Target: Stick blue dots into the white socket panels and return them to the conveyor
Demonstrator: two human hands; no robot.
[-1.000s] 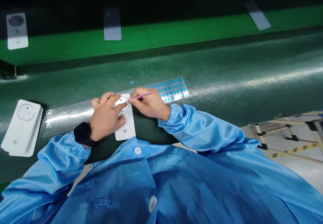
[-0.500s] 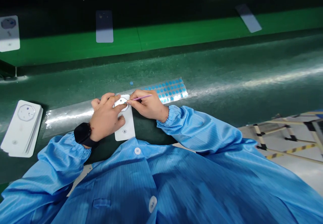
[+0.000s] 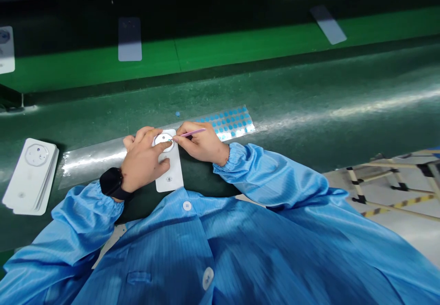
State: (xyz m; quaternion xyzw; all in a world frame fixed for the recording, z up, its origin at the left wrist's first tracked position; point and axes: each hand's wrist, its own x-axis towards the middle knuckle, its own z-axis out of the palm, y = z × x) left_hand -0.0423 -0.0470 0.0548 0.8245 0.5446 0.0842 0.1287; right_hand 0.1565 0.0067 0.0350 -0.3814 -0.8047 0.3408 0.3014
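Observation:
A white phone back cover [image 3: 173, 167] with a round camera ring near its top lies on the green bench before me. My left hand [image 3: 146, 160] rests over its left side, fingers apart, with the index fingertip on the ring. Between the fingers of my right hand [image 3: 202, 144] is a thin pink tool [image 3: 194, 133], its rear end pointing right. The tool's working tip is close to my left index fingertip, and a small blue bit shows there. Under both hands runs a clear plastic strip [image 3: 92, 160], its right part carrying rows of blue round dots [image 3: 231, 121].
A stack of white phone back covers [image 3: 30, 172] stands at the left. One loose blue dot [image 3: 178, 113] lies beyond my hands. On the bright green belt [image 3: 213, 48] at the back lie several flat covers, such as a greyish one [image 3: 129, 39]. A pipe frame [image 3: 392, 181] stands lower right.
The covers on the back belt have shifted left. Both hands have stayed nearly in place, my left index finger still on the ring and the pink tool beside it.

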